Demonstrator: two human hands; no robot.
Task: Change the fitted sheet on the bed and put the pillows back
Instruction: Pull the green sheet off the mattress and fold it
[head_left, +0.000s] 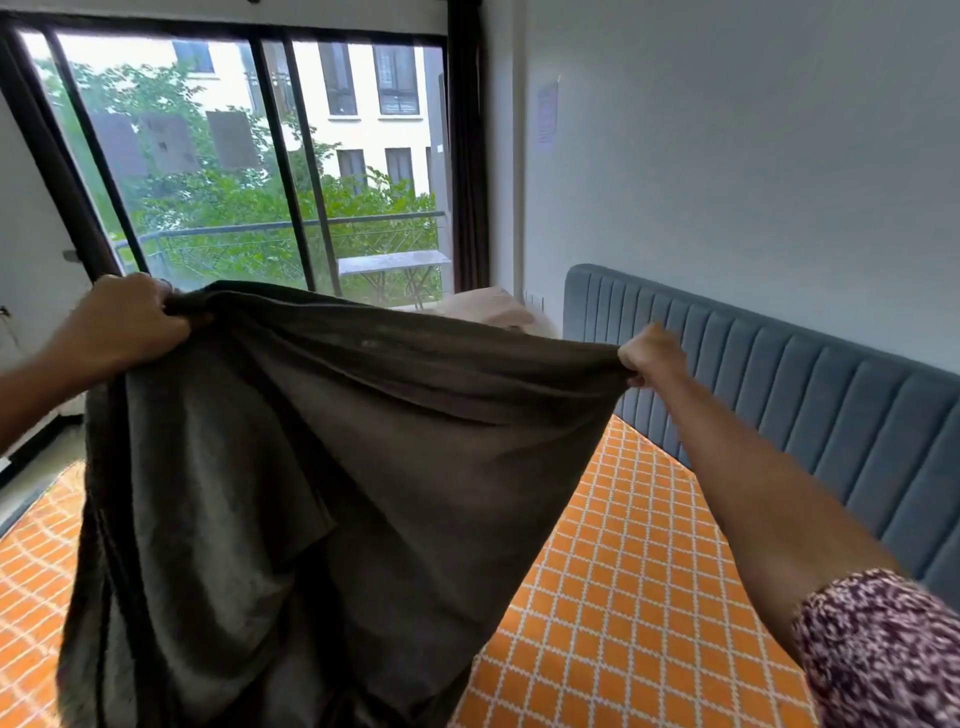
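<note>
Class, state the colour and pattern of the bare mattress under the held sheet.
Orange with a white diamond lattice on the mattress, seen best in the head view.

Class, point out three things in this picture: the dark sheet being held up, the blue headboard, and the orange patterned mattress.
dark sheet (332, 467), head view, middle of the hanging cloth.
blue headboard (779, 395), head view, padded ribbed front.
orange patterned mattress (623, 571), head view, bare top right of the sheet.

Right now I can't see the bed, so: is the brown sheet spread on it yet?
No. The brown sheet hangs bunched between the left hand and right hand, above the mattress.
</note>
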